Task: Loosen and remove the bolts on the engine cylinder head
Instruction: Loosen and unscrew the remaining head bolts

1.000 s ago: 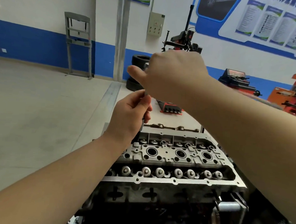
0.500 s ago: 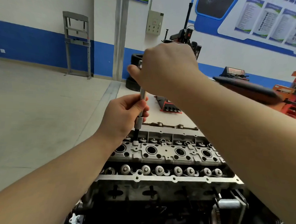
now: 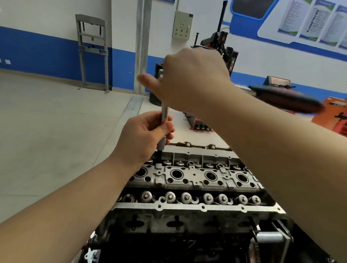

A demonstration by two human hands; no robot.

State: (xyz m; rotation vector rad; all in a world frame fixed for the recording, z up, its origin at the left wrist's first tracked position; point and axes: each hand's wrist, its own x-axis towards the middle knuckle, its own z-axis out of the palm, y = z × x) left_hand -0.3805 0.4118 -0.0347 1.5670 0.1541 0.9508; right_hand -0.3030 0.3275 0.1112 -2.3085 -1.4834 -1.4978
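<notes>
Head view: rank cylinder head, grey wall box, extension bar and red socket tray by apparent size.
1. cylinder head
2. extension bar, partly hidden by both hands
3. grey wall box and red socket tray: too alike, and farther off, to rank.

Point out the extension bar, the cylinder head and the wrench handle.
extension bar (image 3: 164, 113): head view, bare shaft between the hands.
cylinder head (image 3: 194, 177): head view, top face between plug wells.
wrench handle (image 3: 288, 99): head view, black grip, blurred.

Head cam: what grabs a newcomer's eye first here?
Two bare hands stacked on an upright extension bar at centre: the right hand grips its top, the left hand pinches it lower down. Its socket end drops into the far-left corner of the exposed cylinder head, which fills the lower middle. A black wrench handle sticks out to the right, blurred.
</notes>
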